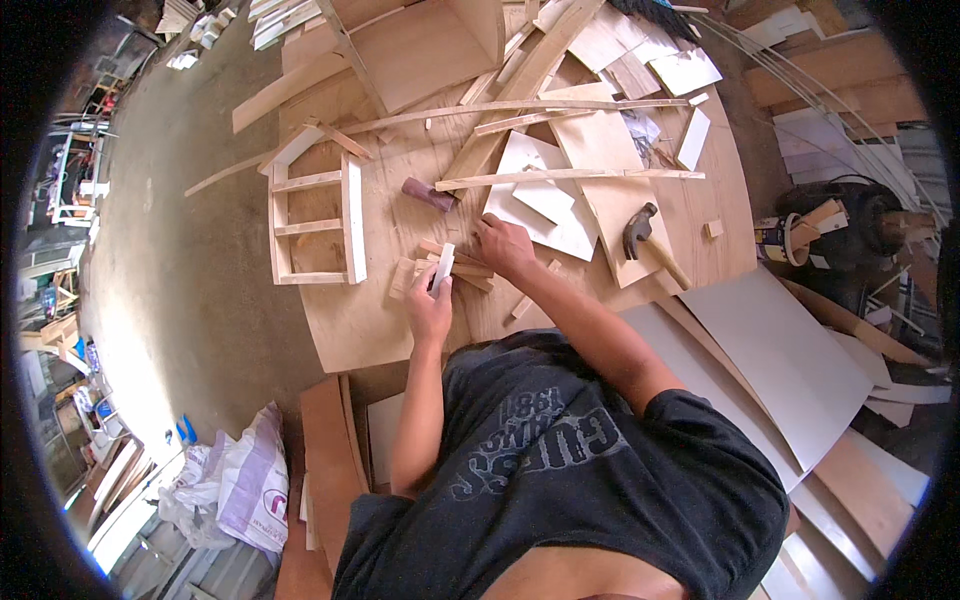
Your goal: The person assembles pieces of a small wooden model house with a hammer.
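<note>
My left hand (430, 312) is closed around a small wood block (444, 266) with a white face, held upright over the near part of the table. Beside and behind it lies a loose pile of short wood pieces (470, 268). My right hand (507, 248) is low over the tabletop, just right of the pile, with its fingers curled together; whatever they pinch is too small or hidden to make out. A purple-brown rolled sheet (428, 194), perhaps sandpaper, rests just beyond both hands. To the left, a small house-shaped wooden frame (310, 228) with crossbars lies on the table.
A claw hammer (650, 240) rests on a board at the right. Long thin strips (570, 177) and white panels (545, 195) clutter the table's far side, with an open wooden box (425, 55) behind. Large sheets (760, 360) lean at the right; plastic sacks (250, 480) stand lower left.
</note>
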Demonstrator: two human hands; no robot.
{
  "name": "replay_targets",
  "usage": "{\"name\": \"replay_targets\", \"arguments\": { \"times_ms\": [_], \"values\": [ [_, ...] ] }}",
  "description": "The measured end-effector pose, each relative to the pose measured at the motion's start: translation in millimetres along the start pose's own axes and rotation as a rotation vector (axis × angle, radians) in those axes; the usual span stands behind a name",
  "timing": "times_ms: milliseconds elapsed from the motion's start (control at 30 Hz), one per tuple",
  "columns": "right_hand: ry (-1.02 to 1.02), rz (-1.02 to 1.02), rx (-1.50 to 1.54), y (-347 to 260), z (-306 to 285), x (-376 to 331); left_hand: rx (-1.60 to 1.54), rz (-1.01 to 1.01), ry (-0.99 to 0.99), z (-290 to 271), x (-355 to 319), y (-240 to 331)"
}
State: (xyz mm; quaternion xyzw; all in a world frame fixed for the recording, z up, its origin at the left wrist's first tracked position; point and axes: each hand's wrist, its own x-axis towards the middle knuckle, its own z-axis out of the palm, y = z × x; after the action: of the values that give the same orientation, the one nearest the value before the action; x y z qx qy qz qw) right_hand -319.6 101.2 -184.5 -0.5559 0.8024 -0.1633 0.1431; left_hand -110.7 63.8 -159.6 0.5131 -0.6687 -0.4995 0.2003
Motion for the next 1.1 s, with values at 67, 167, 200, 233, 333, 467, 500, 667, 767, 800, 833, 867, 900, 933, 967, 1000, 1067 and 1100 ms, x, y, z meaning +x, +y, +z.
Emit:
{"name": "replay_targets", "arguments": {
  "times_ms": [67,167,200,233,333,467,500,667,767,800,833,867,900,933,967,1000,1067,1100],
  "values": [
    [0.034,-0.049,0.03,0,-1,-3,-0.014,-0.06,0.032,1,-7,-3],
    [0.058,-0.064,0.1,-6,2,0,0.055,-0.053,0.098,-1,-15,-1],
    [0.048,-0.034,0.097,-8,2,9,0.089,-0.04,0.084,-2,-12,1],
    [0.033,-0.003,0.092,-11,3,13,0.12,-0.033,0.07,-2,-12,1],
    [-0.021,0.003,0.043,-21,3,20,0.094,-0.008,0.109,-6,-18,2],
    [-0.11,0.045,-0.009,-32,-4,27,0.105,0.013,0.111,-11,-18,5],
    [-0.169,0.068,-0.069,-35,-4,29,0.107,0.053,0.131,-12,-17,0],
    [-0.228,0.072,-0.127,-44,-9,40,0.084,0.049,0.095,-24,-1,-6],
    [-0.193,0.051,-0.07,-39,-18,29,0.052,0.09,0.088,-27,4,-4],
    [-0.098,0.022,0.017,-32,-21,23,0.038,0.098,0.082,-27,5,-1],
    [-0.09,0.046,0.013,-21,-26,12,0.035,0.107,0.058,-26,6,6],
    [-0.005,0.097,0.163,-12,-29,2,0.076,0.134,0.026,-27,7,10],
    [0.085,0.15,0.312,-2,-33,-9,0.116,0.163,-0.009,-26,9,14],
    [0.121,0.169,0.44,4,-40,-25,0.114,0.172,-0.02,-24,9,16],
    [0.137,0.19,0.431,13,-46,-40,0.117,0.214,-0.036,-19,8,16],
    [0.155,0.288,0.523,21,-52,-56,0.121,0.257,-0.054,-11,6,18],
    [0.214,0.454,0.619,39,-62,-92,0.123,0.241,-0.158,6,1,38],
    [0.239,0.485,0.614,49,-66,-108,0.134,0.211,-0.227,16,-2,49]
  ]
}}
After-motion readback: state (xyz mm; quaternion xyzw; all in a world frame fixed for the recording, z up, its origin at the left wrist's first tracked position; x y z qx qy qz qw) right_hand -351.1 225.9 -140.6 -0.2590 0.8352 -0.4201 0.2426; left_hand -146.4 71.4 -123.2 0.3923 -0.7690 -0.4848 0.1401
